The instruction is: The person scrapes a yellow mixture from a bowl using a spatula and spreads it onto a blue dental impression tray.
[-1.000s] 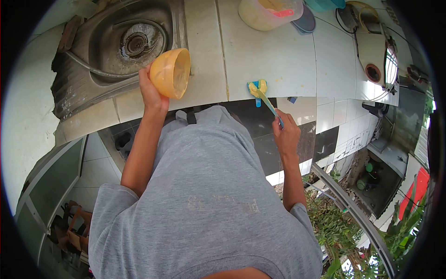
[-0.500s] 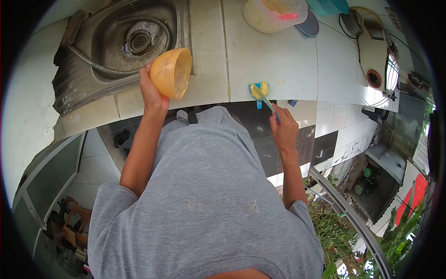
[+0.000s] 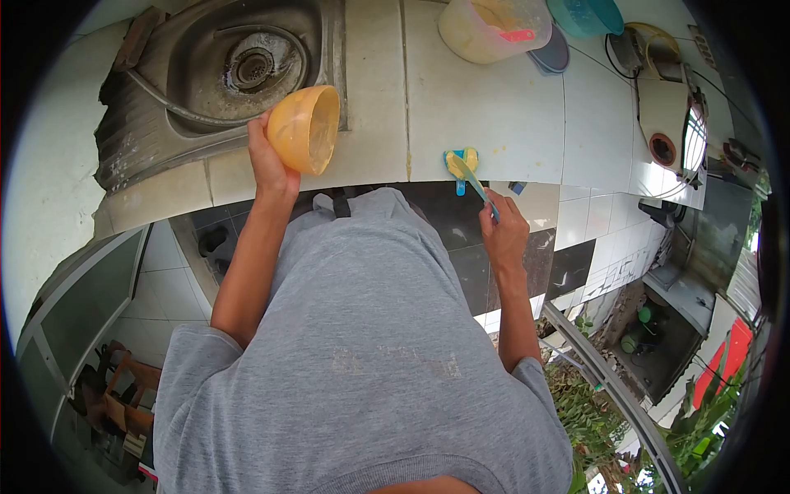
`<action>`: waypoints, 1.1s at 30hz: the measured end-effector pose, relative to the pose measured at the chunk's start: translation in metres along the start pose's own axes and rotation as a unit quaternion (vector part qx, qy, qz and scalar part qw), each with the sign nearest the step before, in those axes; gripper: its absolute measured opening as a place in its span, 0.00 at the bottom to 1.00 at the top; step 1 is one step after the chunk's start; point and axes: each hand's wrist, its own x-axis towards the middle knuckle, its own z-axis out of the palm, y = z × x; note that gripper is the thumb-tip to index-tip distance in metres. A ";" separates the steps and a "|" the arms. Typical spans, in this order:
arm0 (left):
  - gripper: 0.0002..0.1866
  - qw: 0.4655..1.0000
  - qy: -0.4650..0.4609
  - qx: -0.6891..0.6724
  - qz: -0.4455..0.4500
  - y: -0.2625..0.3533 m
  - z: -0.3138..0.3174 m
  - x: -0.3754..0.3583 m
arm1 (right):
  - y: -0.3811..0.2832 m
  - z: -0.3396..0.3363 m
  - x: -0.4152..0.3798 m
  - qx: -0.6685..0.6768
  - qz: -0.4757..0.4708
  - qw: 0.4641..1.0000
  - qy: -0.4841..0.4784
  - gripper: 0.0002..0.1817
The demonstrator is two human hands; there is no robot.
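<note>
My left hand (image 3: 271,161) is wrapped round an orange bowl (image 3: 301,130), tilted with its opening to the right, near the sink's front right corner. In my right hand (image 3: 505,227) is the handle of a light blue knife or spatula (image 3: 471,178). Its tip touches a yellow paste (image 3: 457,162) on a small blue piece (image 3: 449,154) at the counter's front edge. Whether the blue piece is a scoop or a dish, I cannot tell.
A metal sink (image 3: 337,66) with a hose lies at the upper left. On the white counter (image 3: 485,107) stand a clear tub (image 3: 469,37) with a pink-handled tool, a grey lid (image 3: 553,53), a teal bowl (image 3: 588,18) and a cream-coloured appliance (image 3: 661,115).
The view has shifted slightly, so the counter and its things sit a little lower and to the right. Both hands keep their holds.
</note>
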 end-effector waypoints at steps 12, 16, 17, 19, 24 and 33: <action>0.15 1.000 0.004 0.001 -0.002 0.001 0.003 -0.002 | -0.003 0.005 0.007 0.004 -0.005 1.000 0.000 0.14; 0.15 1.000 -0.004 -0.012 0.002 0.000 -0.004 0.001 | -0.002 0.005 0.004 0.001 -0.002 1.000 0.004 0.14; 0.16 1.000 0.003 -0.010 0.002 0.000 -0.004 0.000 | -0.003 0.004 0.003 0.001 -0.003 1.000 0.003 0.14; 0.16 1.000 0.004 -0.009 0.003 0.001 -0.005 -0.001 | -0.004 0.001 0.000 -0.004 0.007 1.000 0.002 0.14; 0.16 1.000 0.007 0.004 -0.001 0.001 -0.001 -0.006 | -0.001 -0.004 -0.009 -0.008 0.018 1.000 -0.004 0.14; 0.16 1.000 -0.004 0.011 -0.014 -0.001 0.003 -0.005 | -0.004 -0.003 -0.007 -0.012 0.019 1.000 0.005 0.14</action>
